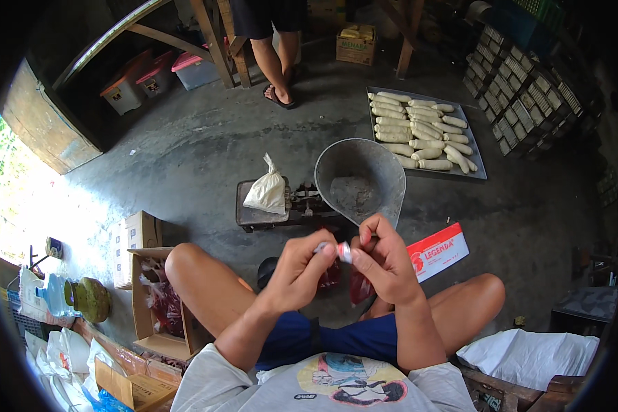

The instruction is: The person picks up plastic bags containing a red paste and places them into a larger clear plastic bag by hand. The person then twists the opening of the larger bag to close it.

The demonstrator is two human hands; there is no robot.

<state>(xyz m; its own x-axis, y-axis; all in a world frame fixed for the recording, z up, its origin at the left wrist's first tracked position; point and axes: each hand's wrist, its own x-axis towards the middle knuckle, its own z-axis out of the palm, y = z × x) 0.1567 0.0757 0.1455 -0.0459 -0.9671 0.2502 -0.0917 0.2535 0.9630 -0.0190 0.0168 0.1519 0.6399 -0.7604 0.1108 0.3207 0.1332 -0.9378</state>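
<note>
Both hands meet in front of my lap, fingertips pinched close together. My left hand is closed, and a small white-and-red piece shows between its fingers and the right thumb; its kind is unclear. My right hand is also closed, pinching the top of a clear plastic bag of dark red filling that hangs beneath it. Another dark red bag shows partly behind the left hand. Just beyond the hands, a weighing scale carries a knotted bag of white powder and a grey metal scoop pan.
A red-and-white box lies by my right knee. An open carton of red bags stands at my left. Farther off lie a tray of pale dough rolls and stacked metal moulds. A person's legs stand ahead.
</note>
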